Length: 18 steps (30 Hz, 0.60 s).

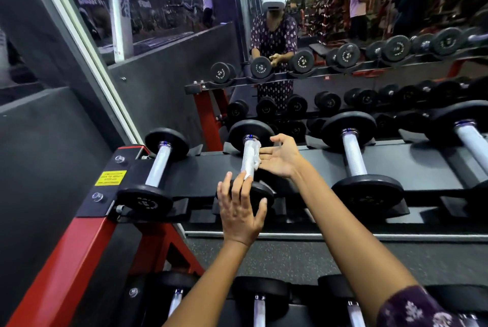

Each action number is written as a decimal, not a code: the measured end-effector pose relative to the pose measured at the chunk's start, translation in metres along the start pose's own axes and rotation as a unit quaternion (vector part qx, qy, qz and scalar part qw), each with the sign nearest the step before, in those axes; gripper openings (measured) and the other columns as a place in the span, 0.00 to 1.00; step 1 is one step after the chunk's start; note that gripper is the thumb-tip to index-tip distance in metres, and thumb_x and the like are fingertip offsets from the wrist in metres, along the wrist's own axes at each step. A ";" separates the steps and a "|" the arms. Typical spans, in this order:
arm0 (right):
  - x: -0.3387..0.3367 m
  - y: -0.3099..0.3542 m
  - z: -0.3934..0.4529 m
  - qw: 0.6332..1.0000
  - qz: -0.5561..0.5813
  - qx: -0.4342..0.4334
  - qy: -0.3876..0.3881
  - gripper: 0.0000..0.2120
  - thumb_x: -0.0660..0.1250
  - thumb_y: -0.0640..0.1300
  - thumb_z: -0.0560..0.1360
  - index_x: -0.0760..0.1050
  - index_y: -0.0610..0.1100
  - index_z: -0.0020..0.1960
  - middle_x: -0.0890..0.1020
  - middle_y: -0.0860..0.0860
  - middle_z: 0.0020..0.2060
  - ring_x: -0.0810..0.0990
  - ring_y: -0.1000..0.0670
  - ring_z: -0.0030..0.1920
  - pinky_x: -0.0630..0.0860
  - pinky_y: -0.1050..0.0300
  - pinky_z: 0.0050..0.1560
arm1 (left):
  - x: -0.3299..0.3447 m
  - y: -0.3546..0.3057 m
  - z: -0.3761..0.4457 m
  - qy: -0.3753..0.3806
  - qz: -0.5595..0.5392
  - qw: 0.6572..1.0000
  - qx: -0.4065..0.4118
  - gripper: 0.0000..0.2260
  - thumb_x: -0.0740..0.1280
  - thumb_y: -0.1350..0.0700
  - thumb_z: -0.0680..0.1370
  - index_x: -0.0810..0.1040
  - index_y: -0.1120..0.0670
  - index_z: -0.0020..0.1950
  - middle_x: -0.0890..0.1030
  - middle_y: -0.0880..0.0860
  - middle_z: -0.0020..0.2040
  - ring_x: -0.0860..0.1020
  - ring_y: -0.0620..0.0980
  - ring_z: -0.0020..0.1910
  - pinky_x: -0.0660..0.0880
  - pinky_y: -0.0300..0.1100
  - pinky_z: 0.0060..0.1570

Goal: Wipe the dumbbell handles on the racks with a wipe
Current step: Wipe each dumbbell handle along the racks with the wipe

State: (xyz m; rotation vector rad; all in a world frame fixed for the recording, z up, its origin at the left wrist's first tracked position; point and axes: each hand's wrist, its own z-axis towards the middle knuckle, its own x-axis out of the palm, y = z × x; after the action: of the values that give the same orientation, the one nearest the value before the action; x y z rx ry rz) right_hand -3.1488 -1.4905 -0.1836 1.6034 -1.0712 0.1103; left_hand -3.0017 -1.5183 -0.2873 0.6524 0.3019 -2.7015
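Several black dumbbells with silver knurled handles lie on the top shelf of a red and black rack [311,160]. On the handle of the second dumbbell [248,157] from the left lies a crumpled white wipe [255,161]. My right hand [281,159] presses the wipe against the handle with straight fingers, palm turned up and left. My left hand [241,210] grips the near black end plate of that dumbbell, fingers curled over its top edge.
A mirror behind the rack reflects the dumbbells, a person wearing a headset and others in the gym. More dumbbells [260,308] lie on the lower shelf. The leftmost dumbbell [158,165] sits by a yellow warning label [111,178]. A grey wall stands on the left.
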 end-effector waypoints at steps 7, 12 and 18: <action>0.017 -0.003 0.003 0.999 -0.003 0.046 0.008 0.21 0.56 0.53 0.73 0.71 0.33 0.44 0.74 0.42 0.38 0.74 0.44 0.37 0.74 0.56 0.37 | 0.000 -0.001 0.000 0.002 -0.001 1.000 -0.001 0.24 0.61 0.47 0.75 0.65 0.57 0.67 0.67 0.55 0.67 0.64 0.60 0.69 0.51 0.52 0.73; 0.009 -0.003 0.007 0.990 0.133 0.045 0.032 0.34 0.55 0.57 0.75 0.65 0.25 0.62 0.75 0.36 0.58 0.76 0.40 0.56 0.71 0.51 0.58 | -0.002 -0.001 0.003 0.004 -0.001 1.000 -0.006 0.23 0.61 0.47 0.75 0.65 0.57 0.67 0.67 0.55 0.67 0.64 0.59 0.69 0.51 0.51 0.73; 0.012 -0.007 -0.002 0.993 -0.038 0.094 0.054 0.41 0.51 0.66 0.75 0.70 0.25 0.53 0.79 0.38 0.46 0.78 0.39 0.50 0.75 0.52 0.46 | -0.001 0.001 0.001 0.004 -0.003 1.000 0.000 0.23 0.61 0.47 0.74 0.66 0.57 0.66 0.67 0.55 0.67 0.64 0.59 0.68 0.50 0.50 0.74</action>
State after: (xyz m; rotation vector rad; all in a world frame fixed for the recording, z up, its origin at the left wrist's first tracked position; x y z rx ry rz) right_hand -3.1365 -1.4959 -0.1806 1.7841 -0.9372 0.2491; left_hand -3.0005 -1.5192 -0.2858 0.6635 0.3073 -2.7042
